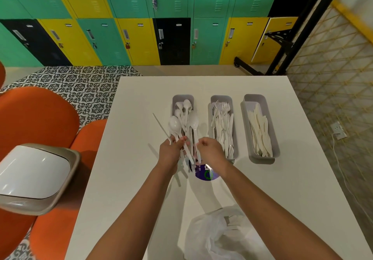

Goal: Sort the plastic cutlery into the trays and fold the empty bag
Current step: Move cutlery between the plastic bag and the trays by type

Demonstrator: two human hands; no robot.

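Note:
Three grey trays stand side by side on the white table [141, 179]: the left tray [175, 100] holds spoons, the middle tray [221, 98] forks, the right tray [260, 160] knives. Over the near end of the spoon tray, my left hand [170, 151] grips a bunch of white plastic spoons [175, 126], bowls pointing away from me. My right hand [210, 148] pinches the handle of one white spoon [194, 123] beside that bunch. A crumpled clear plastic bag [218, 235] lies at the table's near edge with some white cutlery still showing inside.
A round purple sticker or disc [205, 174] lies on the table under my hands. Orange chairs [36, 118] and a white-lidded bin [34, 175] stand to the left. Coloured lockers [141, 17] line the far wall. A cable [343, 171] runs along the floor at right.

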